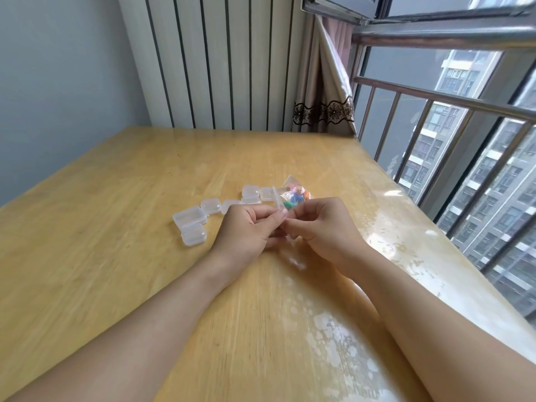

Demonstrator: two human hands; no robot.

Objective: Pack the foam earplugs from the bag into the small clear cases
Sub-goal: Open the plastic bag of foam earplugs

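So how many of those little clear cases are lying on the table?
7 visible: two at the left, two in the middle, three near the bag. Hands may hide more.

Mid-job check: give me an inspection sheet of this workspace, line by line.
Surface: pale wooden table, glossy, glare patches at right.
Job's things: small clear plastic bag of coloured foam earplugs; small clear lidded cases scattered left of it, apparently shut.
Clutter: nothing seen.
Grippers: left hand and right hand together pinching an open clear case; contents unclear.
Cables: nothing seen.
Surroundings: striped wall panel, curtain, railed window.
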